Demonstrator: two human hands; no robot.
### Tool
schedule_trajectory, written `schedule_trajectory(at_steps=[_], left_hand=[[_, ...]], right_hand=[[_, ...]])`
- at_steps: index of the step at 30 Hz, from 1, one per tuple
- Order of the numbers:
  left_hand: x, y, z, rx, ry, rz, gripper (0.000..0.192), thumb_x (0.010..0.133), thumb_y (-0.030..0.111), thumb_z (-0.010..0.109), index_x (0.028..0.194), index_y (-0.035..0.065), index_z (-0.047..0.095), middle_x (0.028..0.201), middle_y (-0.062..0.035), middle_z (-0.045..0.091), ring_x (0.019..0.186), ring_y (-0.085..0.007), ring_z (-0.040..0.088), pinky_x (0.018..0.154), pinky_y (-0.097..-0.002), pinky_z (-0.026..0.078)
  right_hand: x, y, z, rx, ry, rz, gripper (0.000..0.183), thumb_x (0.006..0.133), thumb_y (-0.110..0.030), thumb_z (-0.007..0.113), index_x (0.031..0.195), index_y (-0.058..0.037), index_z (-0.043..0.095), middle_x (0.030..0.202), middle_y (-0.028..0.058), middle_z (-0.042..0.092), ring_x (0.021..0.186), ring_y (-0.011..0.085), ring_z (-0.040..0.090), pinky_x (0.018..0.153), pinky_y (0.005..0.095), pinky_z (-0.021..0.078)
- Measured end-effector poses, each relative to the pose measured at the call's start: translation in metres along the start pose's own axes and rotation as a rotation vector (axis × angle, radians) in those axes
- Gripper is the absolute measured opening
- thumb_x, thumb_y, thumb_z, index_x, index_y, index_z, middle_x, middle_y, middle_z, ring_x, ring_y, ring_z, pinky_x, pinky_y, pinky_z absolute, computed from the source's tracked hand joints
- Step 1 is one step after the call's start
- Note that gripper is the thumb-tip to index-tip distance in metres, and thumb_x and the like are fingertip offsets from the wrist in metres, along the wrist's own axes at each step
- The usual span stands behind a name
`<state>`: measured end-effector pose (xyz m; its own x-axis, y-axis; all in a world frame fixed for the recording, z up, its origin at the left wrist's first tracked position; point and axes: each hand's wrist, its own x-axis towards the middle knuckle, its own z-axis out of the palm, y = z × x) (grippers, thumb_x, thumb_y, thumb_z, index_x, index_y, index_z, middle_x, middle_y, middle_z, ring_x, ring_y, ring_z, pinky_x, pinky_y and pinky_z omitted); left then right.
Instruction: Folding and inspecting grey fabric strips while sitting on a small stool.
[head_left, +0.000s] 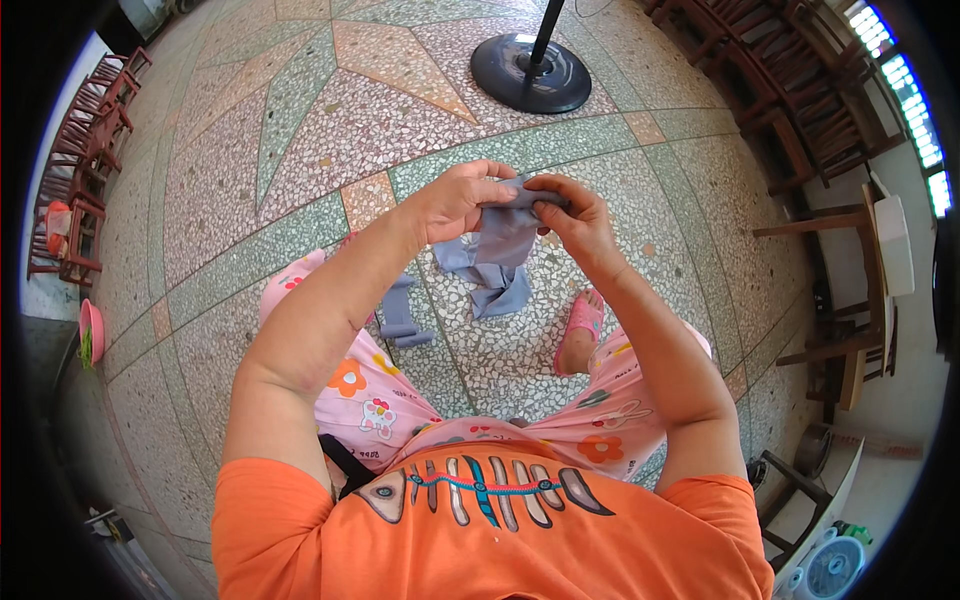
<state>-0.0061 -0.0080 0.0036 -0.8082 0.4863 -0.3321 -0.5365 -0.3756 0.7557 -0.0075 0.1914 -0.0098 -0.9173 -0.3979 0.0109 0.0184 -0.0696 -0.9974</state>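
Both hands meet in front of me over a strip of grey-blue fabric (510, 236). My left hand (461, 199) pinches the strip's upper left end between thumb and fingers. At the upper right, my right hand (574, 214) grips the folded edge with thumb and index finger. The cloth hangs down from my fingers, and more grey-blue fabric (501, 292) lies bunched on the floor below. Whether the two are one piece, I cannot tell. A separate-looking folded strip (405, 315) of the same colour rests on the floor by my left leg.
A black round stand base (531, 73) with a pole is on the terrazzo floor (360, 135) ahead. Wooden chairs line the left (82, 165) and right (795, 90) walls. A pink basin (91, 334) sits at left, a wooden table (874, 262) at right. My right foot wears a pink sandal (579, 330).
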Motion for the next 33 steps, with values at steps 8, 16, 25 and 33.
schedule_trajectory(at_steps=[8,16,25,33], left_hand=[[0.005,-0.005,-0.003,0.539,0.115,0.29,0.045,0.08,0.01,0.063,0.121,0.0059,0.044,0.1,-0.0094,0.055,0.085,-0.0148,0.056,0.07,-0.025,0.048],[0.001,-0.002,-0.001,0.36,0.108,0.077,0.044,0.081,0.014,0.062,0.12,0.0033,0.044,0.103,-0.0106,0.054,0.09,-0.018,0.057,0.075,-0.0329,0.05],[0.0,-0.001,-0.003,0.096,0.016,0.04,0.04,0.083,0.013,0.059,0.119,0.0021,0.043,0.107,-0.0103,0.055,0.095,-0.0204,0.059,0.079,-0.0359,0.051],[0.004,-0.006,-0.004,0.573,0.123,0.361,0.046,0.08,0.009,0.061,0.122,0.0068,0.044,0.098,-0.0077,0.057,0.086,-0.0137,0.056,0.07,-0.0298,0.048]], right_hand=[[0.004,-0.01,-0.01,0.089,-0.117,0.287,0.033,0.086,-0.02,0.055,0.112,-0.0001,0.052,0.082,0.008,0.058,0.061,0.0117,0.056,0.057,0.025,0.0482],[0.005,-0.008,-0.007,0.13,-0.026,0.203,0.028,0.083,-0.011,0.056,0.109,-0.0013,0.055,0.084,0.0067,0.059,0.064,0.0119,0.057,0.059,0.0247,0.049],[0.002,-0.001,-0.001,0.007,-0.018,0.002,0.027,0.082,-0.005,0.057,0.109,-0.0011,0.056,0.089,0.0059,0.06,0.07,0.0108,0.057,0.059,0.0239,0.0483],[0.003,-0.014,-0.005,0.157,-0.078,0.233,0.036,0.084,-0.017,0.058,0.115,-0.0002,0.052,0.084,0.007,0.059,0.061,0.0114,0.056,0.056,0.0248,0.048]])
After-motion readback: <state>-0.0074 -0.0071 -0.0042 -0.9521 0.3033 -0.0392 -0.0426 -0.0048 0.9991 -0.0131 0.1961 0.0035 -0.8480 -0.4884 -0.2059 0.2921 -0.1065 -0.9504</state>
